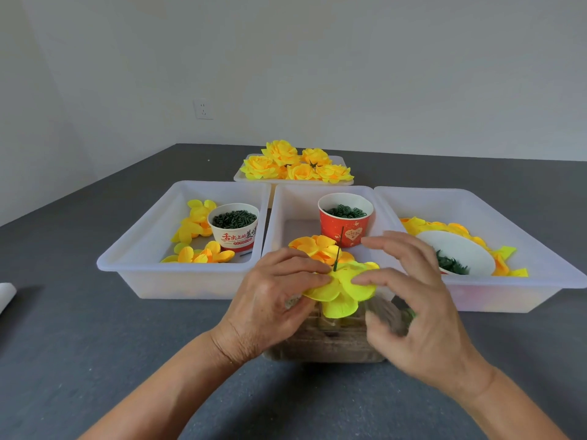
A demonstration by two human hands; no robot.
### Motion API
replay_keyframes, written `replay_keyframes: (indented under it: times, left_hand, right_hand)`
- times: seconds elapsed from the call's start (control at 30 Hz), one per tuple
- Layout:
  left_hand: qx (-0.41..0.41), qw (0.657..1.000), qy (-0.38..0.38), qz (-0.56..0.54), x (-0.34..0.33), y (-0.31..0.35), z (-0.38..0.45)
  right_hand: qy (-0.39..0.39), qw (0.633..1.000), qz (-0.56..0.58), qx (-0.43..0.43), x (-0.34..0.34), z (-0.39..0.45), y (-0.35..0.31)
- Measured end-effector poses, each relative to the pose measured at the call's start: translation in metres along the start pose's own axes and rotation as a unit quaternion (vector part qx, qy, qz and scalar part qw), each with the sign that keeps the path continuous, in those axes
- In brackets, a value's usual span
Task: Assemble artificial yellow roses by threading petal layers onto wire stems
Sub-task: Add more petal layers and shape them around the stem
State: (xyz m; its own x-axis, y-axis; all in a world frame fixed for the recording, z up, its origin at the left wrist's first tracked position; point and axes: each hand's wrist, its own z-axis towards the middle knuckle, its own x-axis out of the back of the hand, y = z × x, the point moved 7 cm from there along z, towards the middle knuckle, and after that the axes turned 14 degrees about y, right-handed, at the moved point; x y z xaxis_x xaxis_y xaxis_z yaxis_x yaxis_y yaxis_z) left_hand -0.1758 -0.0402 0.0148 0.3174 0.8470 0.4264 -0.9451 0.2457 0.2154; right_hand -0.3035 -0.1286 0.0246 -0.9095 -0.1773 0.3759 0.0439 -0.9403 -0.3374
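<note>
A bright yellow petal layer (341, 292) sits threaded on a thin dark green wire stem (338, 249) that sticks up through its middle. My left hand (270, 300) pinches the layer's left edge near the stem. My right hand (419, 300) touches the layer's right edge with its thumb, the other fingers spread and relaxed above. The stem stands over a wooden block (324, 344) partly hidden by both hands. More orange-yellow petal layers (317, 247) lie just behind in the middle tray.
Three white trays stand side by side: left tray (127, 258) with petals and a white cup of green parts (234, 225), middle tray (279, 214) with a red cup (345, 222), right tray (540, 249) with petals and a white bowl (460, 252). Finished roses (295, 165) fill a far tray.
</note>
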Motion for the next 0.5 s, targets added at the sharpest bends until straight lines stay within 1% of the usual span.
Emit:
replay_keyframes:
  times: [0.07, 0.13, 0.23, 0.3, 0.5]
  left_hand:
    - [-0.012, 1.000, 0.000, 0.015, -0.001, 0.000, 0.000]
    - [-0.026, 0.999, 0.001, 0.027, -0.001, 0.000, 0.000]
    - [-0.051, 0.998, 0.006, 0.045, 0.000, 0.003, 0.000]
    - [-0.064, 0.996, 0.009, 0.060, 0.001, 0.005, 0.000]
    - [-0.063, 0.996, 0.026, 0.052, 0.002, 0.003, -0.001]
  right_hand:
    - [-0.044, 0.998, -0.031, 0.041, -0.003, -0.012, -0.004]
    - [-0.063, 0.993, -0.069, 0.070, -0.010, -0.019, -0.004]
    - [-0.033, 0.990, -0.087, 0.106, -0.013, -0.016, -0.009]
    - [-0.021, 0.989, -0.088, 0.115, -0.013, -0.015, -0.011]
    - [-0.025, 0.992, -0.078, 0.094, -0.008, -0.015, -0.004]
